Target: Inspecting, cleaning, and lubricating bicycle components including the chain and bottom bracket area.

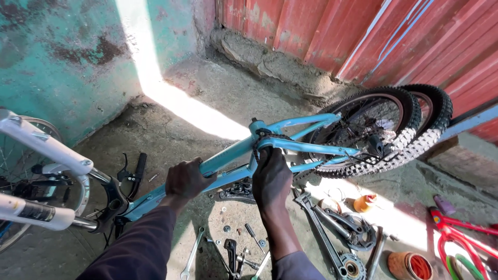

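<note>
Both hands on upturned blue bike frame, L + R grip closed.

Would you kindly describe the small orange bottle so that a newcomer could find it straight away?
Start at the light blue bicycle frame lying upside down, and follow it to the knobby rear tyre. On the sunlit ground just below that tyre stands the orange bottle. It is upright and capped, unlike the wider open orange tin nearer the camera.

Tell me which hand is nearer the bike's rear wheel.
Right. The right hand is at the chain by the bottom bracket, close to the rear wheel; the left hand grips the blue frame tube farther away.
</note>
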